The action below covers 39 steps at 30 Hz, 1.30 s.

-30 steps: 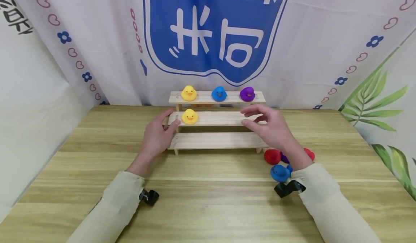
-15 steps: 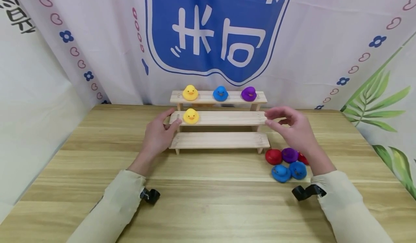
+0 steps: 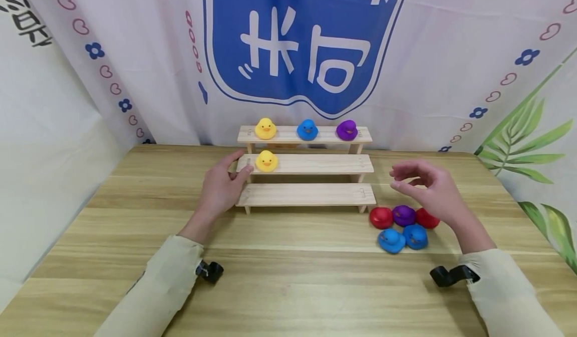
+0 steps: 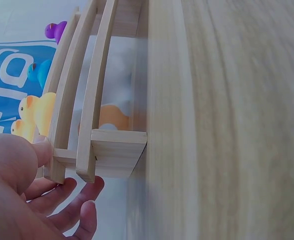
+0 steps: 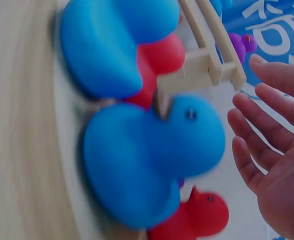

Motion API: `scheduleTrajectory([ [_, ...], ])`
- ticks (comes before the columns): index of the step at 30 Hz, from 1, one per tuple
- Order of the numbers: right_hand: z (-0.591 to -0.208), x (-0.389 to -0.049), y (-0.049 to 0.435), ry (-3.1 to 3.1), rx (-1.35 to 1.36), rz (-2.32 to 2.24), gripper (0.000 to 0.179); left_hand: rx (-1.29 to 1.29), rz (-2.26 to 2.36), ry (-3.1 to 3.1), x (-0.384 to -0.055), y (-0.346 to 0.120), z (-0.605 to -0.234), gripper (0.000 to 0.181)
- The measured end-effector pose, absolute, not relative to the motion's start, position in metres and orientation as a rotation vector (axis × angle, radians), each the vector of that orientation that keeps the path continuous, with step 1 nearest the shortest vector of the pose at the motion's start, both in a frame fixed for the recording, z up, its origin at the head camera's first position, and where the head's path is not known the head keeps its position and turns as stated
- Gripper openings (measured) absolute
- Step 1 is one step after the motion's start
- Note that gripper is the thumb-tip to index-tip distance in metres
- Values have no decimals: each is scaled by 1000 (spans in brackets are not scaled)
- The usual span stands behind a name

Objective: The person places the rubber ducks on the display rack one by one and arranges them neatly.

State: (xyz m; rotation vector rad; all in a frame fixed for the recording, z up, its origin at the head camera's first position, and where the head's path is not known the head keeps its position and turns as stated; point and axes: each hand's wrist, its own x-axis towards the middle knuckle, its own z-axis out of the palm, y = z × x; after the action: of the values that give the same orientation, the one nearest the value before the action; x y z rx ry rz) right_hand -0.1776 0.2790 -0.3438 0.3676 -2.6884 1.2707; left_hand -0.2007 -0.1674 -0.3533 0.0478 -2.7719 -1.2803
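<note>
A three-tier wooden display stand (image 3: 311, 194) stands on the table. My left hand (image 3: 221, 184) holds its left end, thumb on the middle tier beside a yellow rubber duck (image 3: 267, 161) and the other fingers by the board ends, as the left wrist view shows. On the top tier sit a yellow duck (image 3: 265, 128), a blue duck (image 3: 307, 129) and a purple duck (image 3: 347, 130). My right hand (image 3: 428, 184), fingers loosely bent and holding nothing, hovers right of the stand. Just below it lie a purple duck (image 3: 403, 216) and a red duck (image 3: 427, 218).
Nearer me in the same group are two blue ducks (image 3: 391, 240), with another red duck (image 3: 381, 218) by the stand's front right leg. Behind the stand hangs a printed white and blue curtain (image 3: 288, 41). The wooden table (image 3: 288, 287) extends forward of the stand.
My right hand has moved right and toward me, from over the middle tier to above the loose ducks, uncovering them. My left hand stays at the stand's left end.
</note>
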Motion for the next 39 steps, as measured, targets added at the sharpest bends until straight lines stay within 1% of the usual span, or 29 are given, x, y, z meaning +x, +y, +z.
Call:
scheduleTrajectory([
  [7, -352, -173, 301, -2754, 428, 1256, 35, 73, -1277, -2784, -201, -167, -353, 58],
  [25, -369, -156, 343, -2829, 321, 1301, 36, -9, -1282, -2740, -199, -168, -355, 58],
  [30, -373, -150, 356, -2883, 302, 1250, 37, -4, -1290, -2741, -200, -168, -356, 59],
  [39, -372, -144, 363, -3008, 299, 1187, 42, 8, -1297, -2744, -199, -168, -355, 59],
])
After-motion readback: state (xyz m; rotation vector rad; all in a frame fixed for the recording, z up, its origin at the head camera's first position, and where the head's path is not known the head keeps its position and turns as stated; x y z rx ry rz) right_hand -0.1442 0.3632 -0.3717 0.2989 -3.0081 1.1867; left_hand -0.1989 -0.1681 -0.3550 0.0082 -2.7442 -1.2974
